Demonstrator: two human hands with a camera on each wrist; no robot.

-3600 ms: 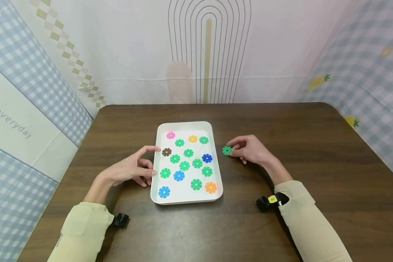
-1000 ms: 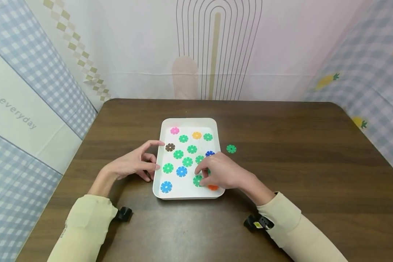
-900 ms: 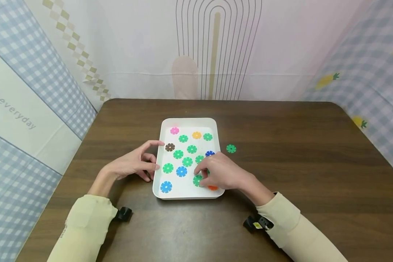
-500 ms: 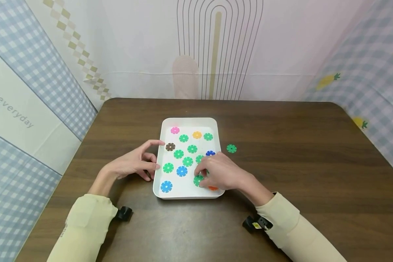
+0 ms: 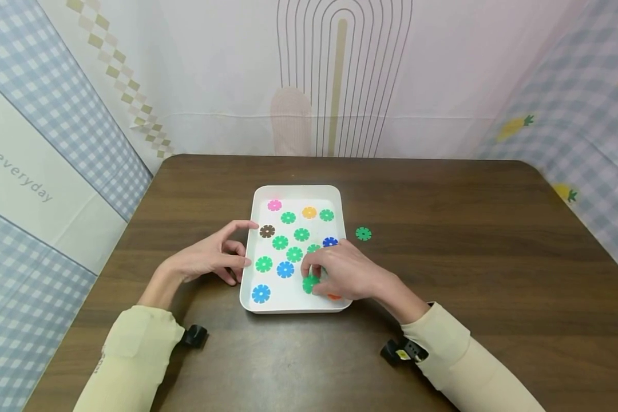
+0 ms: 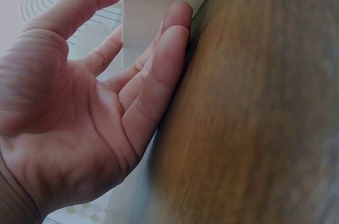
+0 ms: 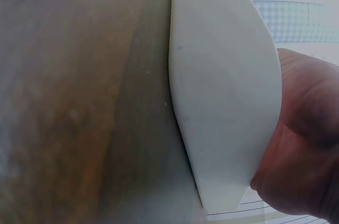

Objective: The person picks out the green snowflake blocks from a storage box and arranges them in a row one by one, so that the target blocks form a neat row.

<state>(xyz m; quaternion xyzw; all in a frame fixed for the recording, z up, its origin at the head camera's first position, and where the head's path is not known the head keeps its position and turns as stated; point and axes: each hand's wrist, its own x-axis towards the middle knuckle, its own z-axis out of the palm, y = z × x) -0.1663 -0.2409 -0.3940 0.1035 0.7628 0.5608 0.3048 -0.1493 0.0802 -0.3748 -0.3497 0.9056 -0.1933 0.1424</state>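
A white tray lies on the table, holding several flower-shaped plastic discs in green, blue, pink, brown, yellow and orange. My left hand touches the tray's left side with thumb and index finger; in the left wrist view, loosely bent fingers lean by the white tray wall. My right hand reaches over the right side, thumb and index finger at opposite edges of a green disc. It partly covers the orange disc. In the right wrist view the tray wall hides the fingertips.
One green disc lies on the brown table, just right of the tray. Patterned cloth hangs behind the table and at its sides. Black wrist cameras sit by both sleeves.
My right hand has set a green disc down on the table right of the tray and moved into the tray. Lately its index finger has shifted slightly left. The left hand stays at the tray.
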